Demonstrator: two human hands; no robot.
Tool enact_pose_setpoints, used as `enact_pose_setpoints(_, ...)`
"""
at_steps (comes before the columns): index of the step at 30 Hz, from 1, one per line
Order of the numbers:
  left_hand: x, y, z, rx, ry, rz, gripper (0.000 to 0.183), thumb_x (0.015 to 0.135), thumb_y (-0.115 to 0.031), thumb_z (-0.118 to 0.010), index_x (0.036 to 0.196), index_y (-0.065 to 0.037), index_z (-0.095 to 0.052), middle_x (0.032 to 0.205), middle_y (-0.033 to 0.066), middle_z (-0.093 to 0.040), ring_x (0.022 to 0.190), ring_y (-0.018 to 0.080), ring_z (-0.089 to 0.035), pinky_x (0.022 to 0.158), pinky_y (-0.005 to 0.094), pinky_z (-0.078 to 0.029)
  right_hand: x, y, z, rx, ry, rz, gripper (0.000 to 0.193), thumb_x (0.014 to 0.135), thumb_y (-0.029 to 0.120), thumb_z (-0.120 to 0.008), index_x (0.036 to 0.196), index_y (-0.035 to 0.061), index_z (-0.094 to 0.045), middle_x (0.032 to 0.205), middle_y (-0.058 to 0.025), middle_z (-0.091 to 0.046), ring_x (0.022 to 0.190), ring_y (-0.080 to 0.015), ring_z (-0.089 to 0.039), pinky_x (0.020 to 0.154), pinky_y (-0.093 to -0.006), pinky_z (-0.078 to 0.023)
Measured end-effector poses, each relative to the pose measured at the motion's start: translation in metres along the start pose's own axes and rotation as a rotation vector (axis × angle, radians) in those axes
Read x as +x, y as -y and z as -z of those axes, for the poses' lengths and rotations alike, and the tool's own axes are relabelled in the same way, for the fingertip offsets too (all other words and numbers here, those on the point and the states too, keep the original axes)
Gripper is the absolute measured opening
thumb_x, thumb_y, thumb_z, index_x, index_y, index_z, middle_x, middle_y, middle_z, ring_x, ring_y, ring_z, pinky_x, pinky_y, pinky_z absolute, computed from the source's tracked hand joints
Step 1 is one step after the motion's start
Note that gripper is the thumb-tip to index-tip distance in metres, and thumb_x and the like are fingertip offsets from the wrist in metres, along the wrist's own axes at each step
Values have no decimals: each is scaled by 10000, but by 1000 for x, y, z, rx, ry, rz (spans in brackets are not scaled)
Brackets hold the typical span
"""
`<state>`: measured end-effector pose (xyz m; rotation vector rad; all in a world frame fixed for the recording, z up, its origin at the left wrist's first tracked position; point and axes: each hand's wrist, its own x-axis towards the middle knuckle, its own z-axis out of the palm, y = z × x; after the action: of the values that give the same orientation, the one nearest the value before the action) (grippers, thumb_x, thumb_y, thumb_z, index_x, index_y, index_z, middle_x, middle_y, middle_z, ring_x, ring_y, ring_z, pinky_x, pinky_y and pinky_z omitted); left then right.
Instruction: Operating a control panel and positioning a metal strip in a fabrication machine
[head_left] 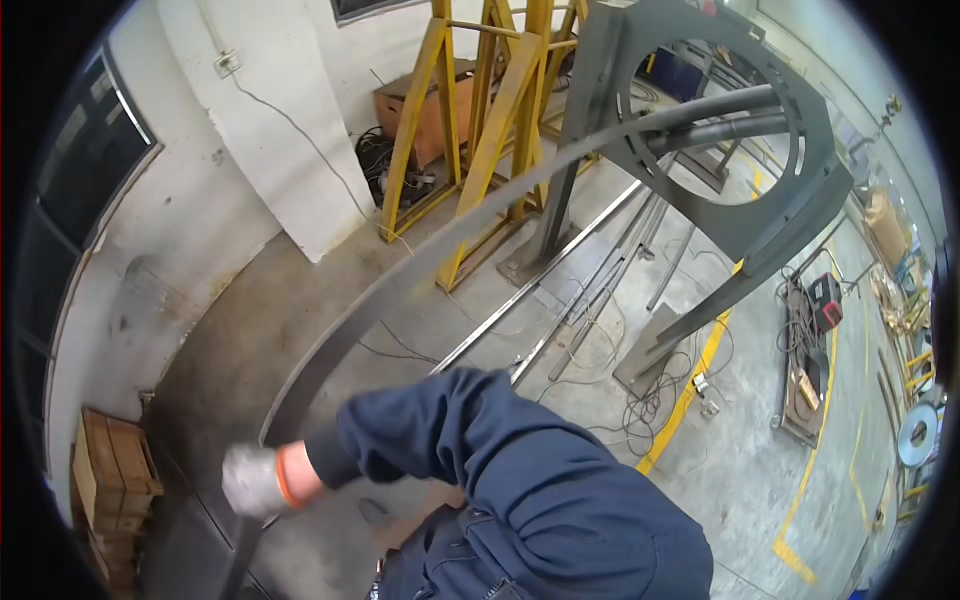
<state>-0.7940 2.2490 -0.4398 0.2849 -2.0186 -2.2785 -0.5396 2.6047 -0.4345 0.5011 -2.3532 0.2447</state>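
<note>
A long, dark metal bar (pixel 340 350) runs from the lower left up toward the back right, where its far end meets the round opening of a grey steel plate frame (pixel 825 150). Whether the bar passes through that opening, I cannot tell. My right hand (pixel 250 482), in a grey glove with an orange cuff, reaches across to the left and is closed around the bar near its lower part. Some motion blurs the glove. My right sleeve hides the middle of the lower picture. No part of my left hand shows.
Yellow metal stands (pixel 495 130) rise behind the bar, beside a wall. Long metal profiles (pixel 545 290) and tangled cables (pixel 650 400) lie on the floor. Wooden boxes (pixel 115 470) are stacked at the lower left. A red and black machine (pixel 826 300) sits to the right.
</note>
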Motion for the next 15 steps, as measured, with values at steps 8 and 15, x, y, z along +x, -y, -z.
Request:
enact_pose_setpoints(8,-18,-18,58,199,46,-243,467,1010,-277,-559,1360,32,-557,1282,200,-619,1085,257,-632,866,314,-534,-9,62,-35,83,-33,28,142,634,184,-706,686,55,-732,643,-127,-662,575,-296,-637,524,-429,-499)
enact_pose_setpoints(15,14,1,71,163,-318,-233,516,1029,-468,-499,1326,-59,-600,1153,93,-642,923,199,-616,792,342,-531,-6,59,-3,399,330,-100,130,840,140,-591,939,57,-599,818,-127,-604,702,-263,-619,562,-385,-504)
